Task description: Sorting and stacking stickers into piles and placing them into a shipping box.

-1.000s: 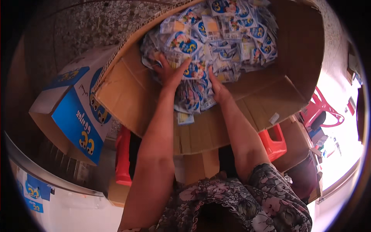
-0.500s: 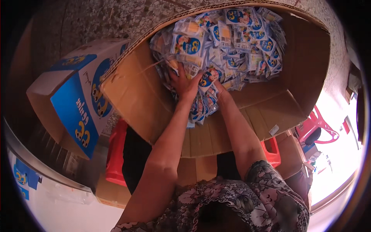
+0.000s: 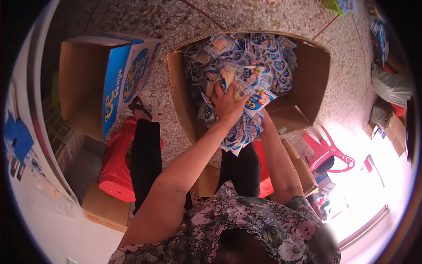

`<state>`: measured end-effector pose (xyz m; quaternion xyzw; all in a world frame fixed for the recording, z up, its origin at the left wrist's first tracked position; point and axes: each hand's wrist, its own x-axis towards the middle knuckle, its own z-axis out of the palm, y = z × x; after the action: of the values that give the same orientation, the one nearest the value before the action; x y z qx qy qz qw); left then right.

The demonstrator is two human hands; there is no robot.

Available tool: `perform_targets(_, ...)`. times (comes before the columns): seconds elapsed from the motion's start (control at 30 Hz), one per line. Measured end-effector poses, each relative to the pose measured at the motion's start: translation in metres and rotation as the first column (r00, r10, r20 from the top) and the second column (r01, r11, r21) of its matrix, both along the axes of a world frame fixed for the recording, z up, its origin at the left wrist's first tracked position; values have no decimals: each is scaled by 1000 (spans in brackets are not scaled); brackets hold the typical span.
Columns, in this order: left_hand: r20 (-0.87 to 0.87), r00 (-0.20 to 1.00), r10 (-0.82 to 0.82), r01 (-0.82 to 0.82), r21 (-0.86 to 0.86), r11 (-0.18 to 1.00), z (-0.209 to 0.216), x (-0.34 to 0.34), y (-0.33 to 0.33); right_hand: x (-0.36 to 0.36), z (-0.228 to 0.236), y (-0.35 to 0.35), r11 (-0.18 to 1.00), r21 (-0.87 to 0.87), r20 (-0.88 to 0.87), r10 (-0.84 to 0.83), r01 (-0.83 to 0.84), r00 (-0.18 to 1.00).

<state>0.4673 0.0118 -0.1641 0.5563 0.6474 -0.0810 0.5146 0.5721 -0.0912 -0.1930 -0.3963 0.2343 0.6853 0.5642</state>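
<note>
A large open cardboard box (image 3: 314,83) stands in front of me with a heap of small clear, blue-printed packets (image 3: 281,66) in it. Between my hands, at the box's near side, is a thick bunch of these packets (image 3: 259,100). My left hand (image 3: 227,104) presses onto the bunch from the left and above, fingers spread across the plastic. Supporting it from the right is my right hand (image 3: 266,122), its fingers hidden behind the packets. The lower packets hang over the box's near edge, above my lap.
To the left, a white and blue carton (image 3: 118,83) lies with its open side toward the left. A red plastic stool (image 3: 116,163) is beside my leg, with a brown carton (image 3: 105,207) below it. A pink plastic stool (image 3: 329,154) stands at the right.
The bunch of packets has come up and toward me, from inside the box to its near edge, with both hands on it. My view has shifted, showing more of the floor and my legs.
</note>
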Motion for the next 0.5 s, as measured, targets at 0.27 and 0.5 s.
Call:
perform_targets(0.27, 165, 986, 5, -6, 5, 1000, 93, 26, 7, 35, 78, 4, 997, -68, 79, -42, 48, 996)
perform_targets(0.5, 376, 920, 112, -75, -111, 991, 242, 41, 7, 68, 256, 4, 973, -194, 378, 192, -125, 906)
